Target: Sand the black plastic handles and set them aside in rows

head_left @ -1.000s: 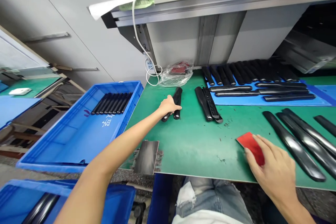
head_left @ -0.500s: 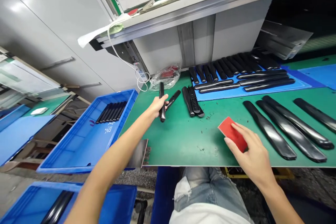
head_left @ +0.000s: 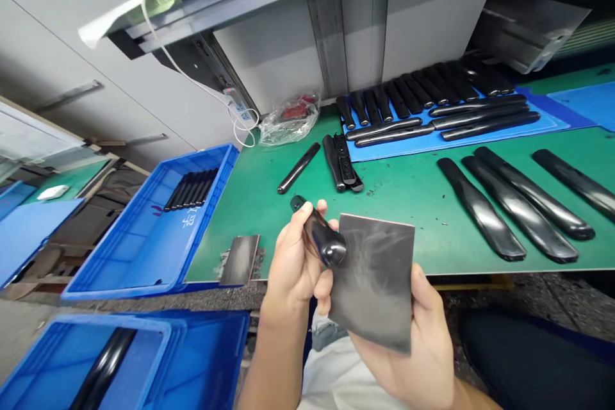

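Observation:
My left hand (head_left: 291, 262) is closed around a short black handle-like piece (head_left: 314, 230), its rounded glossy end pointing toward me and to the right. My right hand (head_left: 427, 346) grips a sheet of sandpaper (head_left: 375, 288) by its right side and from beneath, the dark grey dusty face turned up. The piece's rounded end overlaps the sheet's left edge in view; whether they touch I cannot tell. Beyond my left hand, a similar black piece (head_left: 298, 168) lies on the green table (head_left: 240, 205). A ribbed-inside black part (head_left: 344, 163) rests near it.
Several long black pieces (head_left: 519, 211) lie at the right, and more stand in a row on a blue mat (head_left: 384, 150). A second grey sheet (head_left: 241, 259) sits at the table's front edge. Blue bins (head_left: 139, 256) stand at the left; a plastic bag (head_left: 288, 122) lies at the back.
My left hand has brought the black piece back toward me from the far left of the table. My right hand has moved left and turned the sandpaper from red side to grey side up.

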Demonstrator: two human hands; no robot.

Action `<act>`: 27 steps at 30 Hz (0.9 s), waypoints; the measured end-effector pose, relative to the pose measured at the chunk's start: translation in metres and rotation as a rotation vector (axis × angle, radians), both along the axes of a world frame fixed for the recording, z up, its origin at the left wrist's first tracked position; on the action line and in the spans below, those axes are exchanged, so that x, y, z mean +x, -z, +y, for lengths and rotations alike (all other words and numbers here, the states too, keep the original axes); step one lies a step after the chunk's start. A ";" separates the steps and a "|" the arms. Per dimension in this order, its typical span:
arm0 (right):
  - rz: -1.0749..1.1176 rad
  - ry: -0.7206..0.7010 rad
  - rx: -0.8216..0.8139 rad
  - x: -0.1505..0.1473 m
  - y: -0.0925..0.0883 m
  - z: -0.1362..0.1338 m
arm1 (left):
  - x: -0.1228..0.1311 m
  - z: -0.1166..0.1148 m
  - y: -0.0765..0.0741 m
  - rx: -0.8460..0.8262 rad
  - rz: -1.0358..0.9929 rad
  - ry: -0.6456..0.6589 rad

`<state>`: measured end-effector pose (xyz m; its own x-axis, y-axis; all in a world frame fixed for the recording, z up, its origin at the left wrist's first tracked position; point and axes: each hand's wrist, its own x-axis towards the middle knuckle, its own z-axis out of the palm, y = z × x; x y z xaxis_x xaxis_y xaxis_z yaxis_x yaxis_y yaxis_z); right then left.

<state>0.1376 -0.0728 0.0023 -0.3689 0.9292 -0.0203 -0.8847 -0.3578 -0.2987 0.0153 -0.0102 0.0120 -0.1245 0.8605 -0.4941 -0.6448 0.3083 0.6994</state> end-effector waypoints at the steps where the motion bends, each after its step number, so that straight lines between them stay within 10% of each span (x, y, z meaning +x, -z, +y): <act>1: 0.011 -0.009 -0.050 -0.002 -0.002 -0.002 | 0.000 -0.001 -0.002 -0.005 -0.049 0.016; 12: -0.002 0.018 -0.109 -0.018 -0.011 -0.003 | -0.010 -0.009 -0.024 -0.047 -0.196 0.002; 19: -0.127 -0.022 0.088 -0.016 -0.003 0.006 | -0.010 -0.008 -0.024 0.026 -0.181 -0.321; 23: -0.341 0.164 0.228 -0.008 0.015 0.008 | -0.009 -0.003 -0.023 0.200 -0.208 -0.565; 27: -0.784 0.440 0.463 0.007 0.041 0.005 | -0.007 -0.001 -0.026 0.183 -0.243 -0.528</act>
<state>0.1445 -0.0674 -0.0388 -0.0292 0.9576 0.2866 -0.4050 0.2508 -0.8792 0.0079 -0.0112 0.0383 -0.4599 0.7867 -0.4118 -0.8255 -0.2079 0.5248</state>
